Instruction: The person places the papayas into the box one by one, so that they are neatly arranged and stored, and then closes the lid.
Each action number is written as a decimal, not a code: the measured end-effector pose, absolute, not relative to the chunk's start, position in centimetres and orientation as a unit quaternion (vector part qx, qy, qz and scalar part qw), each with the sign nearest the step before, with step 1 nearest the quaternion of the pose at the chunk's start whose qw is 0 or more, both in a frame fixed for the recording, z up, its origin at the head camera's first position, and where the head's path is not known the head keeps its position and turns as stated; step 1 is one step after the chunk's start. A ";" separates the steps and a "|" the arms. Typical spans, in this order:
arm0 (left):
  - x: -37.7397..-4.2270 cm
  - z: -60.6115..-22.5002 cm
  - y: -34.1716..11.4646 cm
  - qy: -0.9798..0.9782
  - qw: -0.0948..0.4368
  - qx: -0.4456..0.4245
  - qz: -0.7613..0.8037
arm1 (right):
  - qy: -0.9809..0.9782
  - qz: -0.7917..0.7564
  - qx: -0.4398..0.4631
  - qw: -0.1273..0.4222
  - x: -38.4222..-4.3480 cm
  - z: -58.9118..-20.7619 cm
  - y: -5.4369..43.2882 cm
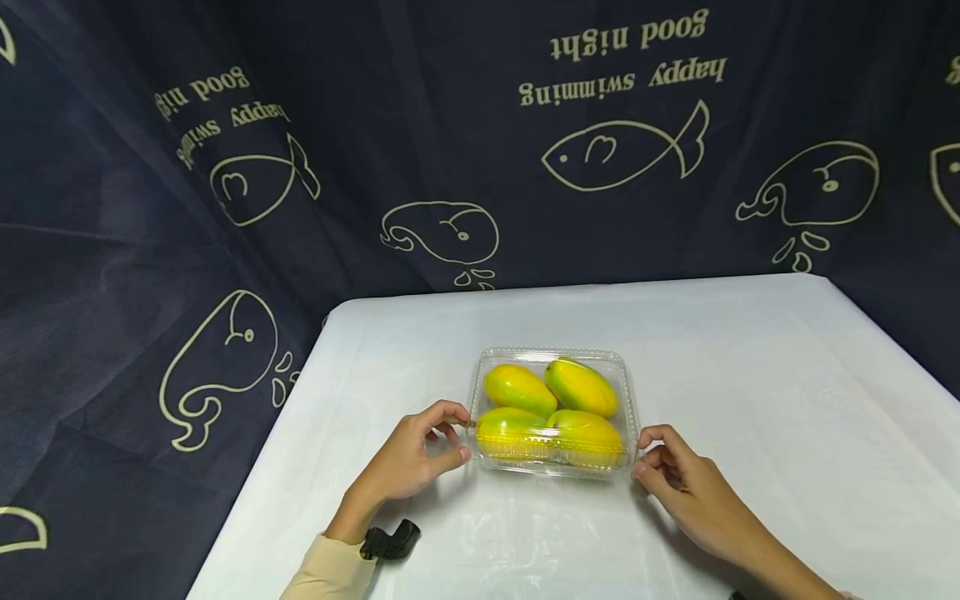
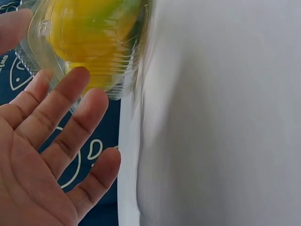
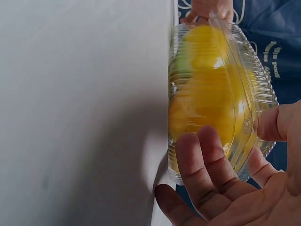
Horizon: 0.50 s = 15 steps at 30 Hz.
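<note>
A clear plastic clamshell box (image 1: 551,353) with its lid down sits on the white table, holding several yellow-green mangoes (image 1: 517,390). My left hand (image 1: 412,454) is at the box's left side, index fingertip right at the rim and thumb lower down, near the front corner. In the left wrist view its fingers are spread and slightly bent beside the box wall. On the opposite side, my right hand (image 1: 690,496) has its fingertips close to the front right corner. The right wrist view shows that thumb (image 3: 272,123) near the rim seam and loosely bent fingers alongside the wall.
A white cloth covers the table (image 1: 787,400). Dark blue curtain fabric (image 1: 420,150) with fish and whale drawings hangs behind and to the left. A black device (image 1: 392,542) is strapped to my left wrist by the beige sleeve (image 1: 333,571).
</note>
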<state>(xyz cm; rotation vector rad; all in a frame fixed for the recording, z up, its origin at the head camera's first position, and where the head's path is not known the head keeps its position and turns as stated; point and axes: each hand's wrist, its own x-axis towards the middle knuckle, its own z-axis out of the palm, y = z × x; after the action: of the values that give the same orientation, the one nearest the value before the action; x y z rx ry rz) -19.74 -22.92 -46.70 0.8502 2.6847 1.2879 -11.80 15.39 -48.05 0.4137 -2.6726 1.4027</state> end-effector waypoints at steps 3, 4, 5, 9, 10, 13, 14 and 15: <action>-19.7 -46.8 -22.8 0.866 0.022 0.272 0.420 | -0.873 0.466 0.136 0.041 -11.8 -48.1 15.4; -19.7 -46.9 -22.8 0.865 0.022 0.271 0.421 | -0.873 0.467 0.135 0.040 -11.8 -48.0 15.4; -19.6 -46.9 -22.8 0.865 0.022 0.270 0.422 | -0.872 0.468 0.135 0.039 -11.8 -48.0 15.5; -19.6 -47.0 -22.6 0.863 0.020 0.268 0.427 | -0.873 0.468 0.133 0.038 -11.7 -47.9 15.5; -19.6 -47.0 -22.5 0.863 0.020 0.266 0.428 | -0.874 0.466 0.133 0.038 -11.8 -47.9 15.5; -19.6 -46.9 -22.4 0.861 0.023 0.261 0.436 | -0.875 0.464 0.131 0.037 -11.9 -48.0 15.5; -19.5 -46.9 -22.4 0.861 0.024 0.259 0.437 | -0.876 0.464 0.131 0.036 -11.9 -48.0 15.5; -19.5 -46.8 -22.4 0.861 0.025 0.258 0.438 | -0.875 0.464 0.130 0.034 -11.9 -48.0 15.5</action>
<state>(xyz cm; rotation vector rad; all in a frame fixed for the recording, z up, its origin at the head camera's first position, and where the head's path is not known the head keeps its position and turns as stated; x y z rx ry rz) -19.50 -22.36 -46.83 0.7973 2.6614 1.3549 -11.95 15.52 -48.02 0.4009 -2.6912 1.4278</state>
